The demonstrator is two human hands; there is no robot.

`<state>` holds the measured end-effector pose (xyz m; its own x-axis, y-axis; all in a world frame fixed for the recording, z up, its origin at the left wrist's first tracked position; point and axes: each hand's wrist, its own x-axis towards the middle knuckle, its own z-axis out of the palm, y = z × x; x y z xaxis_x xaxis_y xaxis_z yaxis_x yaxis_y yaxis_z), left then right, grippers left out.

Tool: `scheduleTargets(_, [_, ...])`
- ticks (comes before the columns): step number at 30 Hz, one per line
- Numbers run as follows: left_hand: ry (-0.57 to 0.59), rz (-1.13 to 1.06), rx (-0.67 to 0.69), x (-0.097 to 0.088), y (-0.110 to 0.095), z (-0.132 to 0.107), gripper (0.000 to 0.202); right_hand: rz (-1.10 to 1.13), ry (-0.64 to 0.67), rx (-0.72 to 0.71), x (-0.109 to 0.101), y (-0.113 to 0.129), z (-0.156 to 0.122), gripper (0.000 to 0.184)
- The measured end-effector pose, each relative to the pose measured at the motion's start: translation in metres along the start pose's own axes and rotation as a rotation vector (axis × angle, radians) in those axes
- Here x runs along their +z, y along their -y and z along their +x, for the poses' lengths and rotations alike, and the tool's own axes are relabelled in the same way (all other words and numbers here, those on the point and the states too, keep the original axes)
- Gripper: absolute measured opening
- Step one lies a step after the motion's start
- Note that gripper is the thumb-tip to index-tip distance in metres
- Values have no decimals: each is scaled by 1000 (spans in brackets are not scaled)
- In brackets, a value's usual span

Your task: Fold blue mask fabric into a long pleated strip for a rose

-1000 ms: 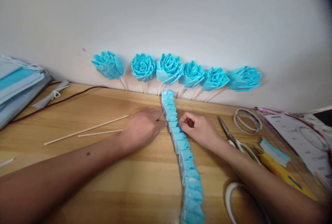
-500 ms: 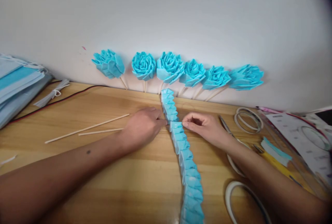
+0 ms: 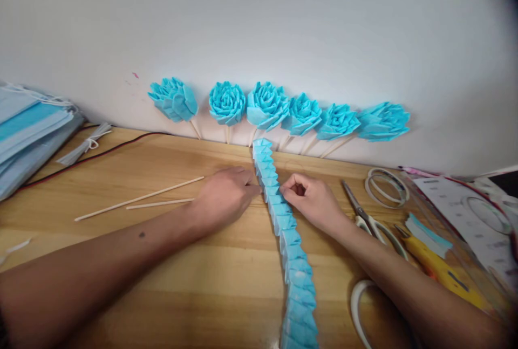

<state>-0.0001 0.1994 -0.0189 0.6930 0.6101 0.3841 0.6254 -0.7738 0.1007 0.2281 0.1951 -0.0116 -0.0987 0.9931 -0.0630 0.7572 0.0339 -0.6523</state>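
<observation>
A long strip of folded blue petals (image 3: 288, 241) runs down the middle of the wooden table (image 3: 162, 279), from the wall toward me. My left hand (image 3: 224, 197) lies curled on the table at the strip's left edge, fingertips pressed against it. My right hand (image 3: 313, 202) is curled on the other side, fingers pinching a fold of the strip. Several finished blue paper roses (image 3: 265, 107) on wooden sticks lean against the white wall behind.
Two bare wooden sticks (image 3: 140, 198) lie left of my hands. A stack of blue face masks (image 3: 28, 136) and a red-black cable (image 3: 93, 157) sit at far left. Scissors (image 3: 366, 219), tape rolls (image 3: 386, 187), a yellow cutter (image 3: 441, 273) and printed sheets (image 3: 469, 219) crowd the right.
My right hand opened slightly half a second ago, then closed again on a fold a little farther up the strip. My left hand stayed in place.
</observation>
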Motion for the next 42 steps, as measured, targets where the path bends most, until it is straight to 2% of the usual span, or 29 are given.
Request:
scheduleTargets(5, [-161, -87, 46, -1, -1, 0, 32, -39, -16, 20, 3, 5, -1, 11])
scheduleTargets(8, [-117, -91, 57, 4, -1, 1, 33, -57, -22, 24, 3, 5, 0, 10])
scheduleTargets(10, [-49, -90, -25, 7, -1, 3, 32, -73, -9, -11, 0, 4, 1, 13])
scheduleTargets(13, [30, -174, -208, 7, -3, 6, 31, -48, 23, -136, -10, -1, -2, 23])
scheduleTargets(15, [52, -231, -276, 6, -3, 8, 30, -60, -36, -257, -17, -4, -5, 26])
scheduleTargets(18, [67, -228, -271, 5, -3, 8, 31, -253, -126, -547, -20, -4, -11, 30])
scheduleTargets(20, [77, -180, -214, 5, -2, 7, 33, -436, -103, -709, -17, -3, -11, 33])
scheduleTargets(21, [83, -145, -183, 5, -1, 7, 34, -510, -90, -742, -14, -3, -10, 33])
scheduleTargets(24, [112, -42, -94, 5, 1, 5, 34, -603, -63, -695, -8, -7, -6, 31])
scheduleTargets(29, [122, 4, -62, 7, 4, 3, 37, -530, -7, -596, -4, -14, -4, 33])
scheduleTargets(35, [94, 45, -29, 8, 2, -1, 34, -475, -4, -460, 3, 0, -13, 29])
scheduleTargets(37, [120, 90, -42, 5, 0, -2, 35, -400, 14, -396, -5, 4, -14, 26])
scheduleTargets(39, [170, 116, -66, 1, -3, -1, 39, -308, 1, -403, -23, 5, -19, 31])
scheduleTargets(42, [250, 35, -132, -4, -6, 3, 40, -203, -185, -390, -58, 10, -40, 48])
